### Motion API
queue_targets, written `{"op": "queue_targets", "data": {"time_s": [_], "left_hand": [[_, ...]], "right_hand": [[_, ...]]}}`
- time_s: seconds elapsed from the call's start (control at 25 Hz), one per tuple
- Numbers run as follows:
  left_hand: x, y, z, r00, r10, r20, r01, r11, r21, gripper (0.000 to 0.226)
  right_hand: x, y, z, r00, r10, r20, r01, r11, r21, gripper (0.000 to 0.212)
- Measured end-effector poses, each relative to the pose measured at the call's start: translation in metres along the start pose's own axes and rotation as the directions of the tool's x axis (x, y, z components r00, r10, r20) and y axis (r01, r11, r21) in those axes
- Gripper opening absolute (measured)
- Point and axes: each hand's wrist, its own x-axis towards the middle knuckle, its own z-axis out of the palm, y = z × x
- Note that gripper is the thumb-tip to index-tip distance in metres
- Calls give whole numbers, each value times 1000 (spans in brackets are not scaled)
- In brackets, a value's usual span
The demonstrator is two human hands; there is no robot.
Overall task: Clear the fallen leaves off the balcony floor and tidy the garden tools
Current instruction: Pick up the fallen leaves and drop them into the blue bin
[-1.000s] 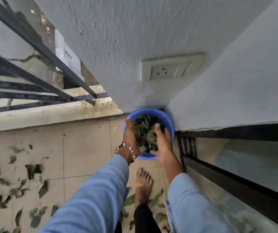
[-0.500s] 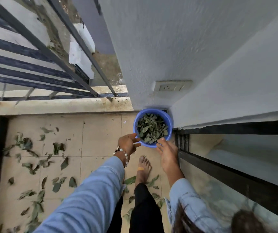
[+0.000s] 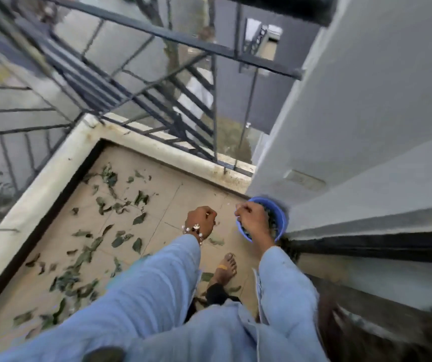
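A blue bucket (image 3: 281, 217) holding green leaves stands on the floor in the corner by the grey wall. My right hand (image 3: 253, 221) hangs in front of it with fingers curled and covers most of it; I see nothing in that hand. My left hand (image 3: 200, 221), with a bead bracelet at the wrist, is curled too and holds nothing, just left of the bucket. Several fallen leaves (image 3: 139, 219) lie scattered over the beige tiles to the left. No garden tools are in view.
A black metal railing (image 3: 157, 30) on a pale kerb (image 3: 40, 194) bounds the balcony at left and far side. The grey wall with a socket (image 3: 304, 179) and a dark door track (image 3: 366, 244) run along the right. My bare foot (image 3: 227, 267) stands near the bucket.
Both hands have let go of the bucket, drawn back and curled. The view has risen and swung left, showing more of the railing and the leaf-strewn floor.
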Motion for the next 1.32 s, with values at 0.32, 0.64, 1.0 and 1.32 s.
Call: {"op": "queue_targets", "data": {"time_s": [0.32, 0.64, 1.0, 1.32], "left_hand": [[-74, -126, -109, 960, -113, -258, 175, 958, 229, 29], [-211, -305, -152, 843, -368, -393, 472, 855, 213, 29], [-379, -462, -133, 477, -737, -480, 732, 635, -247, 30], [-446, -516, -114, 276, -878, -391, 757, 449, -475, 28]], "right_hand": [[-49, -43, 123, 790, -315, 526, 609, 494, -620, 23], [-187, -47, 292, 466, -286, 837, 884, 102, -457, 29], [-357, -11, 433, 100, -109, 989, 985, -128, -113, 38], [-437, 13, 514, -41, 23, 999, 973, -225, 45, 40]]}}
